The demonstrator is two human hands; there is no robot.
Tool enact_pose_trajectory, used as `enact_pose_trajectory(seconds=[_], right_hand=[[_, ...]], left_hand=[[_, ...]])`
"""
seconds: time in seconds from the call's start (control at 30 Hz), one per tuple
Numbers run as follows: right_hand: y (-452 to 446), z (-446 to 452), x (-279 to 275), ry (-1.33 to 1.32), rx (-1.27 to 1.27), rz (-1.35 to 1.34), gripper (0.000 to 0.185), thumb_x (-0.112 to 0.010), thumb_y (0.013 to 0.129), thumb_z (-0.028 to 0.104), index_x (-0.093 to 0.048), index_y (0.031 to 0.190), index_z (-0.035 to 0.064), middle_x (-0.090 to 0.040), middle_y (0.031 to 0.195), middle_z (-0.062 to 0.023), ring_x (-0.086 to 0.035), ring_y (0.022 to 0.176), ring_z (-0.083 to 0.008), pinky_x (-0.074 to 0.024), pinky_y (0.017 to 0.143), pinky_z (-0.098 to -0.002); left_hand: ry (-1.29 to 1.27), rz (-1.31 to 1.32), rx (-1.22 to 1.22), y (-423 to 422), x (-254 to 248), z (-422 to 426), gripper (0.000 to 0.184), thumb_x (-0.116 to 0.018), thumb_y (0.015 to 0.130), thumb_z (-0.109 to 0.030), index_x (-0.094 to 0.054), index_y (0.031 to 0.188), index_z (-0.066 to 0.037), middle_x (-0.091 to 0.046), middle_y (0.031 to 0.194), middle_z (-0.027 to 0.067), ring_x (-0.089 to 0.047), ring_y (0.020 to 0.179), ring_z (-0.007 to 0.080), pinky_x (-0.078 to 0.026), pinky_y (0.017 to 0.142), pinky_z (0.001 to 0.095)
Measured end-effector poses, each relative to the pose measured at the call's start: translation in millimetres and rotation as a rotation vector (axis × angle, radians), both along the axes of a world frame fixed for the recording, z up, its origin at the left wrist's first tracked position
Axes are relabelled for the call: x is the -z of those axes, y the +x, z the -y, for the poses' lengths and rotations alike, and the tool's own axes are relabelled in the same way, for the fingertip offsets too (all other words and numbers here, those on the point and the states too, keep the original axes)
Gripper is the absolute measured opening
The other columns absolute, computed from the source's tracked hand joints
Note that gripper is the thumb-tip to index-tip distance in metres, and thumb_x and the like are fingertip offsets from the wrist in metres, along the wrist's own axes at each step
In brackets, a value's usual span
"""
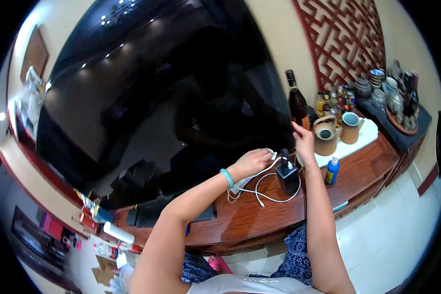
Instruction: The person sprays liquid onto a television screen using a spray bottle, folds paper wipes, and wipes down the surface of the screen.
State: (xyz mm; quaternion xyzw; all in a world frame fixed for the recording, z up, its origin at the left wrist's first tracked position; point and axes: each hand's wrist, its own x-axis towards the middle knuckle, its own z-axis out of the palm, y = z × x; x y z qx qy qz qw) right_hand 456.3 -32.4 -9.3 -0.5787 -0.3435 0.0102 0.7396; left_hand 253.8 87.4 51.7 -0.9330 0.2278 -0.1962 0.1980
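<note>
My left hand (252,162), with a pale green bangle at the wrist, is closed on a white cable (278,159) in front of the television's lower right corner. The cable runs in loose loops over the wooden cabinet, and one loose connector (262,205) lies there. Beside the hand stands a black charger block (287,177) with a white plug in its top. A white strip-like piece (241,185) lies partly under my left wrist. My right hand (304,142) is raised at the screen's right edge, fingers pinched; what they hold, if anything, is hidden.
A large black television (166,98) fills the back. To the right are a dark bottle (297,100), two brown jugs on a white tray (370,134) and a blue bottle (332,171). The wooden cabinet (250,220) has its front edge close to my legs.
</note>
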Motion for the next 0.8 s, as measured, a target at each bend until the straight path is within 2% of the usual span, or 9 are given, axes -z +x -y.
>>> enact_pose_trajectory(seconds=[0.1,0.23,0.37,0.4,0.5,0.7,0.8], right_hand=[[3,-10,6,0.055,-0.081,-0.033,0.042,-0.051,0.084,-0.011,-0.060,0.122,0.0031,-0.067,0.114,-0.0132,-0.062,0.103,-0.0178,-0.0442,0.090,-0.0264],[0,-5,0,-0.014,-0.037,-0.048,0.041,-0.052,0.085,-0.012,-0.060,0.123,0.0020,-0.065,0.119,-0.0111,-0.060,0.104,-0.0154,-0.0442,0.091,-0.0254],[-1,-3,-4,0.005,-0.087,-0.023,0.041,-0.052,0.085,-0.011,-0.059,0.124,0.0003,-0.065,0.119,-0.0097,-0.059,0.105,-0.0142,-0.0427,0.093,-0.0248],[3,-5,2,-0.038,-0.049,-0.032,0.042,-0.051,0.085,-0.011,-0.059,0.125,0.0005,-0.064,0.119,-0.0097,-0.059,0.106,-0.0141,-0.0421,0.094,-0.0250],[14,-12,15,-0.003,-0.072,-0.009,0.040,-0.051,0.086,-0.010,-0.058,0.125,-0.0014,-0.064,0.120,-0.0101,-0.059,0.110,-0.0157,-0.0418,0.096,-0.0259],[9,-4,4,-0.029,-0.113,-0.012,0.040,-0.049,0.089,-0.008,-0.054,0.128,-0.0032,-0.061,0.125,-0.0097,-0.057,0.112,-0.0159,-0.0401,0.097,-0.0258],[12,-6,9,-0.011,-0.183,-0.052,0.040,-0.049,0.091,-0.005,-0.050,0.131,-0.0052,-0.058,0.128,-0.0092,-0.055,0.114,-0.0162,-0.0388,0.099,-0.0258]], left_hand=[[-0.053,0.025,-0.052,-36,-1,-10,0.018,-0.059,0.074,-0.009,-0.065,0.087,0.002,-0.057,0.095,0.0086,-0.059,0.094,0.0226,-0.052,0.084,0.0313],[-0.167,0.072,-0.107,-88,1,-29,0.020,-0.066,0.074,-0.007,-0.065,0.093,0.001,-0.060,0.090,0.0068,-0.062,0.086,0.0223,-0.054,0.075,0.0321],[-0.016,0.023,-0.229,-158,-3,-52,0.023,-0.066,0.074,-0.009,-0.066,0.096,-0.001,-0.060,0.090,0.0057,-0.063,0.089,0.0215,-0.054,0.079,0.0312],[-0.088,0.045,-0.225,-159,-4,-49,0.022,-0.065,0.075,-0.008,-0.067,0.096,-0.002,-0.061,0.091,0.0058,-0.063,0.090,0.0216,-0.054,0.079,0.0318],[-0.082,0.086,-0.312,-200,-2,-61,0.018,-0.066,0.076,-0.007,-0.068,0.094,-0.003,-0.061,0.091,0.0053,-0.063,0.089,0.0219,-0.055,0.077,0.0323],[-0.087,0.077,-0.524,-266,-2,-82,0.010,-0.064,0.078,-0.011,-0.066,0.085,-0.004,-0.063,0.091,0.0067,-0.063,0.087,0.0235,-0.053,0.076,0.0341],[-0.099,0.135,-0.660,-293,-6,-80,0.013,-0.063,0.074,-0.008,-0.067,0.085,-0.004,-0.063,0.089,0.0076,-0.062,0.087,0.0254,-0.052,0.076,0.0373]])
